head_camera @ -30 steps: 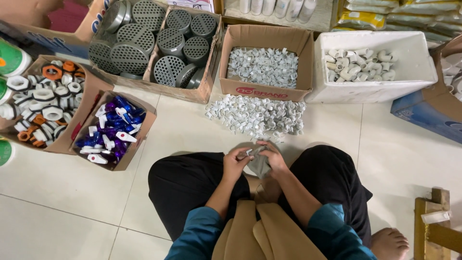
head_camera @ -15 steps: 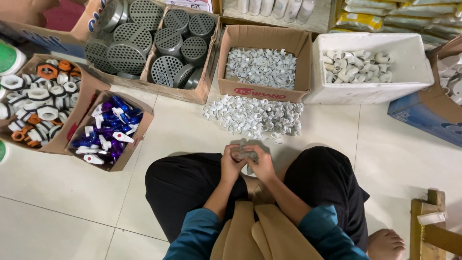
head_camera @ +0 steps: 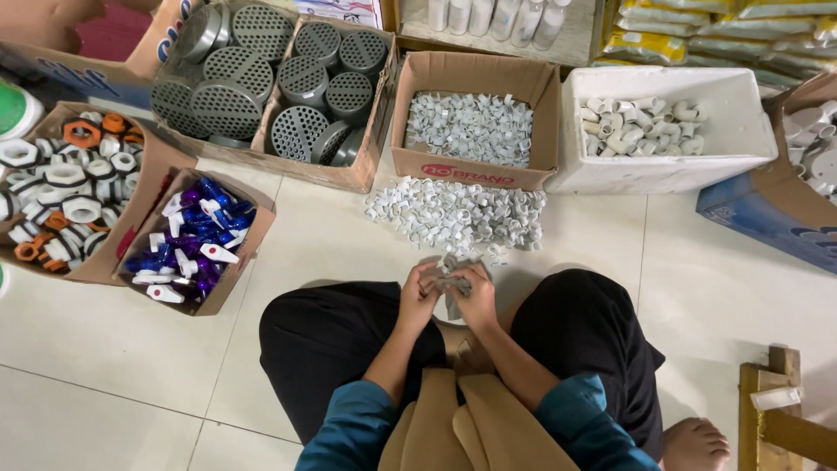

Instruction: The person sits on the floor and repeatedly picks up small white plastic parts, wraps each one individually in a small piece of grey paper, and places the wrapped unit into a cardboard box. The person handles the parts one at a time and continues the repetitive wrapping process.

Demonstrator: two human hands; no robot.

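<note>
I sit cross-legged on a tiled floor. My left hand (head_camera: 418,295) and my right hand (head_camera: 475,295) are held together above my lap, both closed on a small bundle of grey plastic pipe clips (head_camera: 447,270). Just in front of my hands lies a loose pile of white pipe clips (head_camera: 453,214) on the floor. Behind the pile stands a cardboard box (head_camera: 475,166) filled with more of the same white clips.
A white foam box (head_camera: 663,170) of short white pipe fittings stands at right. Boxes of grey round strainers (head_camera: 279,78), white and orange nuts (head_camera: 61,187) and blue-handled valves (head_camera: 192,240) stand at left. A wooden stool (head_camera: 780,419) is at lower right.
My hands have stayed together over my lap, working the grey clips; they shifted slightly left and closer to the white pile. The view tilted a little.
</note>
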